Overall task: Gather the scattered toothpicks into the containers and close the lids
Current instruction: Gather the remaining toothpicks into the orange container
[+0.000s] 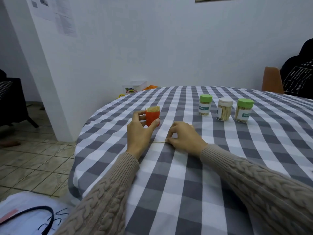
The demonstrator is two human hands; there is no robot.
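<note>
Pinching the last thin wooden toothpick point(157, 142) flat on the checked worktop point(186, 184), right hand point(184, 138) fingers grasping its end; left hand point(140, 129) clasps the open orange plastic container point(152, 118). Probably best to lift slowly and drop it in point-first.

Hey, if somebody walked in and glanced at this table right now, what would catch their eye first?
Probably the orange container, lidless and packed with toothpicks, gripped by the left hand near the table's left edge. Beside it, the right hand pinches a toothpick lying on the checked tablecloth. Farther back, three closed jars stand in a row.
</note>
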